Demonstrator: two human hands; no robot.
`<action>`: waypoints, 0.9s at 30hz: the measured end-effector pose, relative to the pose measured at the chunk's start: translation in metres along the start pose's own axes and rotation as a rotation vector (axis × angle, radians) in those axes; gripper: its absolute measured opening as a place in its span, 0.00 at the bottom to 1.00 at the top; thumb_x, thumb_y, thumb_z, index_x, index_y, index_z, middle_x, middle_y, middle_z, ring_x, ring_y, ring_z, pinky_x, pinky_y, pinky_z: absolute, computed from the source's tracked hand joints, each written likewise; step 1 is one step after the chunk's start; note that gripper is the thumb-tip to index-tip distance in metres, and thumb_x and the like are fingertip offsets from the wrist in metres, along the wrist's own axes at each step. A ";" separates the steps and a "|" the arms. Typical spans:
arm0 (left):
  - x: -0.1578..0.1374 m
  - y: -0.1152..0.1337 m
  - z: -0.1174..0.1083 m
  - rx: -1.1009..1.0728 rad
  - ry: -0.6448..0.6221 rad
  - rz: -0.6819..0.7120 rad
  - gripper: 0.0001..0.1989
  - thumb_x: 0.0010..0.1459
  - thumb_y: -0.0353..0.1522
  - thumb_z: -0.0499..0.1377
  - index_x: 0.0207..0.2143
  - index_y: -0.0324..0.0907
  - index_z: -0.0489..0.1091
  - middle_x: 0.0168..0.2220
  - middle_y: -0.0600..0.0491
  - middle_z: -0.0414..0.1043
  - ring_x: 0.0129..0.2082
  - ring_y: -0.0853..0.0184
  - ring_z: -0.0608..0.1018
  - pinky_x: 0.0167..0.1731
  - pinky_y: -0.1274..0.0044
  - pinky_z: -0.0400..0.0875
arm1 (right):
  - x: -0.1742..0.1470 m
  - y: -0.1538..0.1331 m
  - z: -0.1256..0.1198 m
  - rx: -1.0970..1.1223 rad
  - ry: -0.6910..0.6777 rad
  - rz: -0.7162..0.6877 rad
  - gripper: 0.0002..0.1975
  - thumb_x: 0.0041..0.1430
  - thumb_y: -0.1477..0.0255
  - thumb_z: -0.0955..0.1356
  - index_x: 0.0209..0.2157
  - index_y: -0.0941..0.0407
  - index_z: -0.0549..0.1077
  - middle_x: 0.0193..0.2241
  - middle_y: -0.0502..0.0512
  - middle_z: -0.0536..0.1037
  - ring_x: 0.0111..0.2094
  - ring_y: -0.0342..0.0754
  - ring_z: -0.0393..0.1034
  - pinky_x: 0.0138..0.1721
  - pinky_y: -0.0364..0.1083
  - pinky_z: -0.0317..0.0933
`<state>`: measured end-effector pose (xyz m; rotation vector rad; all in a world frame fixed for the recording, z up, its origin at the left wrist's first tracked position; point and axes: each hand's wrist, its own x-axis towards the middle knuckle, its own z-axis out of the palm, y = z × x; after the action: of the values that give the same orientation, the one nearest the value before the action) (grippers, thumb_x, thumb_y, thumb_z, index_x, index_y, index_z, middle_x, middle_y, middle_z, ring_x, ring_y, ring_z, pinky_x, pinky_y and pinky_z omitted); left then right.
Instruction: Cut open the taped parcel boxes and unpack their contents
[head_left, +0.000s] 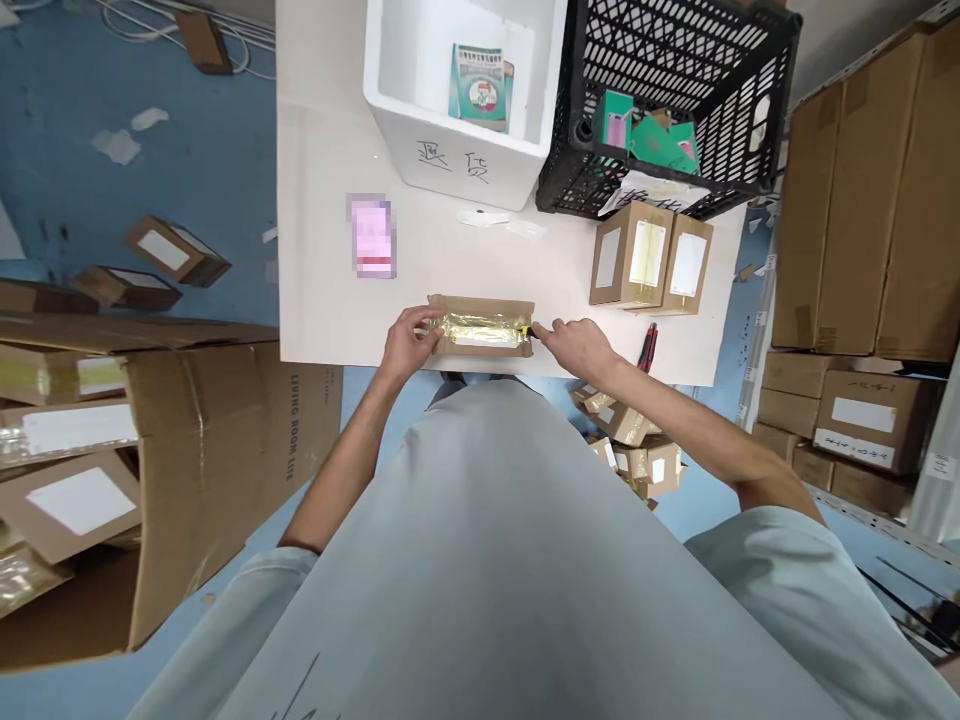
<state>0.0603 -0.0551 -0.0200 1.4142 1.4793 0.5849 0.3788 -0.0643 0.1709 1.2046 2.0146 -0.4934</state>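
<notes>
A small cardboard box point(484, 310) with shiny clear tape and a white label along its top lies at the table's front edge. My left hand point(410, 343) grips its left end, fingers over the edge and on the tape. In my right hand point(574, 345) is a utility knife point(529, 331), of which only a small black and yellow part shows. Its tip meets the right end of the box at the tape; the blade itself is too small to make out. A red and black cutter point(648, 347) lies on the table to the right of that hand.
Behind stand a white foam bin point(457, 165) holding booklets and a black crate point(675, 90) with green packages. Two taped boxes point(631, 255) sit at the right, a pink blurred item point(373, 237) at the left. A big open carton point(210, 470) and several floor parcels point(630, 425) flank the table.
</notes>
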 end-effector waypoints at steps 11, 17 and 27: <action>-0.007 0.020 0.009 0.048 0.080 -0.051 0.19 0.62 0.41 0.70 0.53 0.46 0.84 0.62 0.45 0.80 0.47 0.57 0.83 0.49 0.65 0.83 | 0.041 -0.018 0.004 0.078 0.072 -0.079 0.29 0.80 0.79 0.57 0.78 0.57 0.60 0.57 0.75 0.84 0.55 0.62 0.83 0.48 0.51 0.68; -0.011 0.023 0.018 0.073 0.089 -0.052 0.18 0.64 0.40 0.69 0.54 0.45 0.84 0.64 0.45 0.80 0.47 0.58 0.83 0.49 0.66 0.82 | 0.035 -0.013 0.005 0.079 0.018 -0.044 0.28 0.76 0.84 0.59 0.73 0.59 0.67 0.57 0.74 0.84 0.55 0.60 0.84 0.47 0.52 0.68; -0.012 0.028 0.030 0.088 0.079 -0.059 0.15 0.65 0.36 0.67 0.53 0.46 0.84 0.64 0.45 0.80 0.47 0.57 0.84 0.52 0.64 0.82 | 0.003 0.025 0.029 0.075 -0.017 0.033 0.28 0.77 0.83 0.58 0.72 0.59 0.69 0.53 0.73 0.86 0.54 0.61 0.84 0.45 0.52 0.64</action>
<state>0.0977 -0.0687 -0.0050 1.4233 1.6215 0.5503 0.4112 -0.0689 0.1509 1.2721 1.9749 -0.5653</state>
